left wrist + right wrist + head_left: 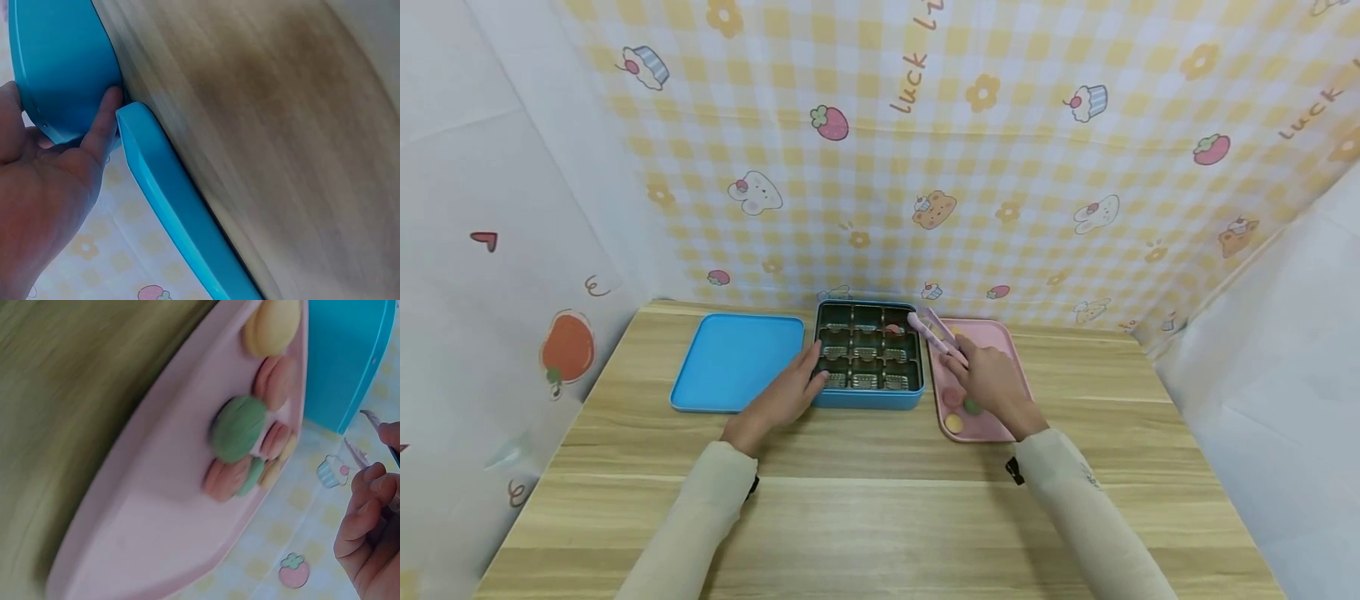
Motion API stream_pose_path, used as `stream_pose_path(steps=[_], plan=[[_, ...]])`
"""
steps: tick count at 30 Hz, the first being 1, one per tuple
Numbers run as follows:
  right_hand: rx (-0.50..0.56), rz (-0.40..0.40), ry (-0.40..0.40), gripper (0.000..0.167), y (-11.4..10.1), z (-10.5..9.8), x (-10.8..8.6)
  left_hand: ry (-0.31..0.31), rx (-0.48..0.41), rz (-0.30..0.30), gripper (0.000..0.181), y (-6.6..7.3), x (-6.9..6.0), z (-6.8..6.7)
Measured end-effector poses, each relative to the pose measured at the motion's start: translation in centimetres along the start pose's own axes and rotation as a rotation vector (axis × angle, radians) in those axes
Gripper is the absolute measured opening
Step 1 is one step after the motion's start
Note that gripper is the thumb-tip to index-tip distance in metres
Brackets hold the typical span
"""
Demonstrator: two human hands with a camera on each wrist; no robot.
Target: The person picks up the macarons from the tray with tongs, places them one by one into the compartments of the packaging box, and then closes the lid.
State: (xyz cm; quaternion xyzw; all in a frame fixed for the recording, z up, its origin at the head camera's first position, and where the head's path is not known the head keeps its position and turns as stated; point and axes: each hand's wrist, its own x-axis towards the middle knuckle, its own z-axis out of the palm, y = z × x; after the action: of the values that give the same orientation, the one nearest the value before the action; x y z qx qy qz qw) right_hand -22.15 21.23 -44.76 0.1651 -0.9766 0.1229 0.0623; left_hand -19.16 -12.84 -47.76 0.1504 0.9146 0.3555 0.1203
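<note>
Sleeves (711, 492), pale, two. Left hand (786, 392): fingers extended against the left edge of the box (868, 400). Right hand (992, 379), nearer the pink cookie (894, 330) in the box's far right corner: gripping tongs (934, 337) — long axis slanting leftward, away, toward that corner.

Log wood-grain table (880, 517), yellow-checked backdrop (872, 183) printed with strawberries (832, 124) and cupcakes (644, 68); tag left white sheet (467, 333) with red heart (487, 240), right white sheet (1292, 358).

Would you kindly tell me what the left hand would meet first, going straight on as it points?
The left hand would likely push into the blue box, which it touches.
</note>
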Motion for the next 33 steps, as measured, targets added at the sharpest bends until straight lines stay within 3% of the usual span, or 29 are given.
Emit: stream_pose_path(steps=[9,18,26,33], plan=[[-0.02,0.089,-0.04,0.027,2.6,-0.3,-1.3,-0.019,-0.028,-0.006,0.069,-0.1,0.0,-0.2],[-0.02,0.147,-0.113,0.044,4.2,-0.2,-2.1,-0.011,-0.047,0.0,0.072,-0.3,0.1,-0.1],[-0.037,0.144,-0.128,0.026,5.0,0.4,-2.4,-0.021,-0.066,-0.019,0.074,-0.3,0.1,-0.1],[-0.049,0.139,-0.125,0.024,5.1,0.5,-2.4,-0.014,-0.073,-0.018,0.074,-0.5,0.2,0.0]])
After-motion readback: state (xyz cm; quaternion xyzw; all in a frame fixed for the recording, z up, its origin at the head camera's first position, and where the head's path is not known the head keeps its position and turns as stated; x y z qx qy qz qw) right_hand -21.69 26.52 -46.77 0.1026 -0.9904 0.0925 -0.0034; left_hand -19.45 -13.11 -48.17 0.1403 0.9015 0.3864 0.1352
